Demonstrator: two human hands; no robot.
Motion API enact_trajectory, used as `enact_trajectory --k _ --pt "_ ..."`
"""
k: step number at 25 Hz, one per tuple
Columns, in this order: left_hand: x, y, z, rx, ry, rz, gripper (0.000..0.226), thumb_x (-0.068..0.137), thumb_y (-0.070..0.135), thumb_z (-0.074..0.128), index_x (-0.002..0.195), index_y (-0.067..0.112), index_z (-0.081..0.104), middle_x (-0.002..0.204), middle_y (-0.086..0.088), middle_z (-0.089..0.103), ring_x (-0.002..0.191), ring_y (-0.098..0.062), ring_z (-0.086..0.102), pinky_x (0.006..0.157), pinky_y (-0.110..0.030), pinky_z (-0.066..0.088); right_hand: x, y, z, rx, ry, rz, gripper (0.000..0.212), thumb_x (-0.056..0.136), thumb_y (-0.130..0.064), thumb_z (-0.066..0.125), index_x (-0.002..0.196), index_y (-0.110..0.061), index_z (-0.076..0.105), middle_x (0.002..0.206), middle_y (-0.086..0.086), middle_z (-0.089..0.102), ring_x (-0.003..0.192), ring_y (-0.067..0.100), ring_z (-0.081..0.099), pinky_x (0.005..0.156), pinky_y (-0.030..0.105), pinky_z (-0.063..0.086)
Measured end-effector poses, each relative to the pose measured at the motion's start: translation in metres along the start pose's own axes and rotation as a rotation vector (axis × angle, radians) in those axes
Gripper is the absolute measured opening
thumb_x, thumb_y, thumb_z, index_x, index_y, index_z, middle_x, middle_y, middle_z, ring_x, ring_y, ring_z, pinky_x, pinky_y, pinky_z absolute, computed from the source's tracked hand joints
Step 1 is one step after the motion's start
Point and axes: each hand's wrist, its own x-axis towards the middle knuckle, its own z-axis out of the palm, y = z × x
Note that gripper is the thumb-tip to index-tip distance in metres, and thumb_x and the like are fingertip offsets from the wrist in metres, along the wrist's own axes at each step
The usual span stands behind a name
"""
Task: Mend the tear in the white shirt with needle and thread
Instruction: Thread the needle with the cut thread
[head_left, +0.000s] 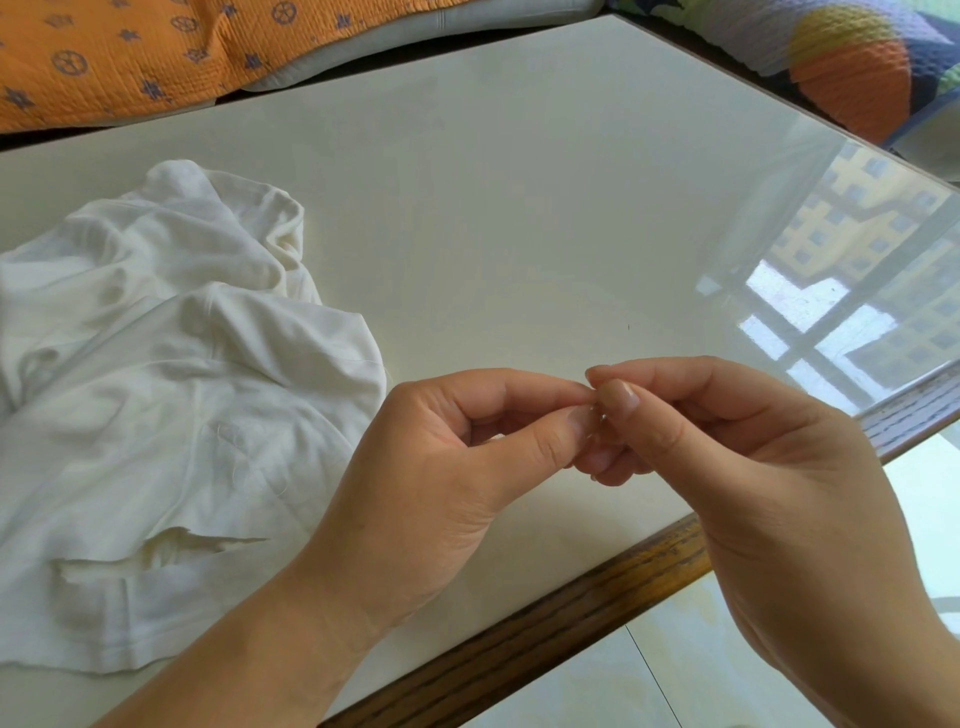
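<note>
Glossy cream desk (519, 208). White shirt (171, 405) lies crumpled at left, tear (171, 545) facing up. Left hand (441, 467) and right hand (753, 467) meet, fingers (530, 392) pinching a fine item (597, 415), unidentifiable.

This is a home, most likely a living room. A glossy cream table (519, 208) with a dark wooden edge (571, 608) fills the view. Along the table's far side lies a pale sofa cushion (415, 36) under an orange quilted cover (130, 57) printed with small blue stars and wheels. At the table's far right corner sits a colourful quilt (857, 67). Below the table's near edge are pale glazed floor tiles (727, 665). The table's right part mirrors a window (841, 291) and an apartment block outside.
</note>
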Motion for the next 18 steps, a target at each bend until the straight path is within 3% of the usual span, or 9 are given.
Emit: enact_trajectory --k 4,8,18 --pt "0.0004 0.0017 0.0009 0.009 0.003 0.017 0.015 0.074 0.027 0.07 0.082 0.02 0.08 0.078 -0.006 0.077 0.079 -0.018 0.075 0.075 -0.018 0.055 -0.002 -0.0016 -0.0003 0.095 -0.027 0.03 0.016 0.065 -0.014 0.071 0.078 -0.006 0.075 0.074 0.015 0.075 0.059 0.017 0.069 0.056 0.018 0.053" --pt "0.0003 0.0013 -0.0003 0.025 -0.008 0.021 0.013 0.077 0.025 0.07 0.084 0.021 0.08 0.081 -0.006 0.077 0.082 -0.019 0.075 0.077 -0.019 0.055 -0.0033 -0.0038 0.0009 0.106 -0.006 0.039 0.017 0.063 -0.008 0.069 0.079 -0.003 0.074 0.063 0.009 0.072 0.054 0.014 0.068 0.055 0.015 0.052" --pt "-0.0017 0.0014 0.0004 0.16 -0.02 0.095 0.011 0.08 0.025 0.069 0.085 0.023 0.079 0.077 0.004 0.076 0.075 -0.013 0.074 0.071 -0.015 0.053 -0.0024 -0.0023 -0.0007 0.019 -0.006 0.063 0.007 0.069 -0.016 0.07 0.07 -0.01 0.072 0.061 0.007 0.069 0.054 0.015 0.064 0.056 0.017 0.051"
